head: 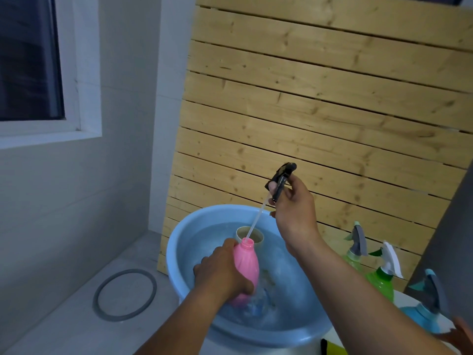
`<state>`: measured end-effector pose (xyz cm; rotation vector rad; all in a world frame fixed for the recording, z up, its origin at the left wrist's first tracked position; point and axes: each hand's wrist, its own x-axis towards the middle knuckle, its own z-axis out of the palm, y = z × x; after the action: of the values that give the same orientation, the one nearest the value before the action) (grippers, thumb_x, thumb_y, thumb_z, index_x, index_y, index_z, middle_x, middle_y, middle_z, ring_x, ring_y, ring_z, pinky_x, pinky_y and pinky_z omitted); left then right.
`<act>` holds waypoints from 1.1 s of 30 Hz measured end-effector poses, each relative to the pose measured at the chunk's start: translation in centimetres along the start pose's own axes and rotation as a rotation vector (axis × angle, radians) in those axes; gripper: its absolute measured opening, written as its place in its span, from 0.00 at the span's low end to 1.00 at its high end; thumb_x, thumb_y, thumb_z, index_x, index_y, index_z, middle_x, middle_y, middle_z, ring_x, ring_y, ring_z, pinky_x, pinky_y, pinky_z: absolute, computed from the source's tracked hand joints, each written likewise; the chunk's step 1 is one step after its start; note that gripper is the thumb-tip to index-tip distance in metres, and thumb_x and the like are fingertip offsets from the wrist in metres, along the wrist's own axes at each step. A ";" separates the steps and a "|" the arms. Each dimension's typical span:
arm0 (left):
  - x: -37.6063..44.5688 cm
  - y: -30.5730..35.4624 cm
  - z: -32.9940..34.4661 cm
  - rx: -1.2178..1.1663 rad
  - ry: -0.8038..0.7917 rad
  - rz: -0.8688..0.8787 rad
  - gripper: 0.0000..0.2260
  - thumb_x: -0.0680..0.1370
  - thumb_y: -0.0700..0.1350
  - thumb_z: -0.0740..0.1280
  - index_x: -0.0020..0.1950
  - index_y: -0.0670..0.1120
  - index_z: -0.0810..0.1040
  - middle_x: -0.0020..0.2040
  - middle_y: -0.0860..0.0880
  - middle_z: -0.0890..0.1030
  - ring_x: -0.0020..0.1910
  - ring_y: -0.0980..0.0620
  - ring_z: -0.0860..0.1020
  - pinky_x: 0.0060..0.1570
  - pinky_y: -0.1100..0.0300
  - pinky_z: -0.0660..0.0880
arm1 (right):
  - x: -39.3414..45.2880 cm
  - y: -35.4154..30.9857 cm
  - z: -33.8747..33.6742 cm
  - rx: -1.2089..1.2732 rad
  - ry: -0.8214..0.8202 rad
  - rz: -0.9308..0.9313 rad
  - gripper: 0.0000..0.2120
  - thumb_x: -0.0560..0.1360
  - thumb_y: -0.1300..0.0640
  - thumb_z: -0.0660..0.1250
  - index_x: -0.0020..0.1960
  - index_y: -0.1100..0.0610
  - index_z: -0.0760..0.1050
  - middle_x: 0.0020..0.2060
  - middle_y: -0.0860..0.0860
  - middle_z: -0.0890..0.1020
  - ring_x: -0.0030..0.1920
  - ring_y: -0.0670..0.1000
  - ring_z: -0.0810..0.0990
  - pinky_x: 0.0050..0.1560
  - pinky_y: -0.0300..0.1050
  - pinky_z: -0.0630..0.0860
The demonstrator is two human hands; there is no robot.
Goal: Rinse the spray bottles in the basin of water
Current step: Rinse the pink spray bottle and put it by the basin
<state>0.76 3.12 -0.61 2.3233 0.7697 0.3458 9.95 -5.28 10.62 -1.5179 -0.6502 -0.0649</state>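
Against a slatted wood panel (320, 98), the left hand (222, 272) grips the pink bottle (245, 267) half-dipped in the basin (179, 252) while the right hand (294, 208) pinches the black sprayer (280, 180), its tube at the neck; seemingly disassembly, so next lift it clear and dunk both.

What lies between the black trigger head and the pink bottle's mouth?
Head view: only the clear dip tube joins trigger head and pink bottle, its lower end in the mouth.
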 end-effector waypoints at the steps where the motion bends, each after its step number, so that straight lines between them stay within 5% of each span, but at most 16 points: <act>1: 0.0 0.0 0.0 -0.005 0.000 0.001 0.39 0.57 0.59 0.78 0.63 0.61 0.62 0.50 0.58 0.71 0.50 0.51 0.71 0.47 0.55 0.66 | 0.0 0.1 0.0 -0.005 0.002 -0.011 0.12 0.80 0.58 0.64 0.62 0.48 0.74 0.33 0.34 0.82 0.31 0.36 0.76 0.34 0.39 0.73; 4: 0.1 -0.1 0.0 -0.003 0.004 0.001 0.39 0.56 0.60 0.78 0.62 0.61 0.62 0.50 0.58 0.70 0.49 0.51 0.70 0.47 0.55 0.66 | 0.0 0.5 0.0 0.001 0.001 -0.016 0.12 0.80 0.58 0.65 0.61 0.47 0.73 0.33 0.34 0.82 0.32 0.37 0.76 0.38 0.42 0.74; 9: 0.0 -0.1 0.0 -0.030 0.008 -0.004 0.36 0.56 0.59 0.77 0.58 0.62 0.63 0.47 0.59 0.71 0.47 0.50 0.71 0.46 0.54 0.67 | -1.5 2.7 0.2 -0.028 -0.123 0.028 0.13 0.80 0.60 0.63 0.64 0.54 0.74 0.36 0.40 0.83 0.34 0.36 0.78 0.33 0.28 0.71; 15: -0.1 0.0 0.1 -0.057 0.001 -0.021 0.34 0.56 0.58 0.76 0.56 0.62 0.63 0.49 0.58 0.76 0.51 0.49 0.76 0.50 0.52 0.72 | -4.5 6.2 0.5 0.078 -0.320 0.189 0.15 0.79 0.60 0.67 0.65 0.53 0.71 0.47 0.48 0.86 0.46 0.45 0.84 0.43 0.35 0.77; 21: -0.1 0.0 0.1 -0.085 -0.005 -0.035 0.35 0.56 0.58 0.77 0.57 0.61 0.64 0.50 0.58 0.76 0.52 0.49 0.77 0.53 0.51 0.74 | -5.0 7.4 0.1 0.076 -0.349 0.107 0.07 0.79 0.61 0.67 0.56 0.57 0.77 0.48 0.50 0.85 0.46 0.42 0.83 0.46 0.33 0.76; 33: -0.2 0.1 0.1 -0.268 -0.036 -0.010 0.40 0.51 0.57 0.78 0.60 0.62 0.68 0.52 0.60 0.78 0.52 0.51 0.79 0.54 0.50 0.78 | -5.4 8.0 -0.8 0.064 -0.345 0.093 0.09 0.77 0.62 0.67 0.54 0.51 0.81 0.45 0.47 0.85 0.47 0.44 0.83 0.44 0.34 0.77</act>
<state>0.72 2.90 -0.60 2.0688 0.6732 0.3776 9.23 -7.27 1.19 -1.5088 -0.8450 0.2921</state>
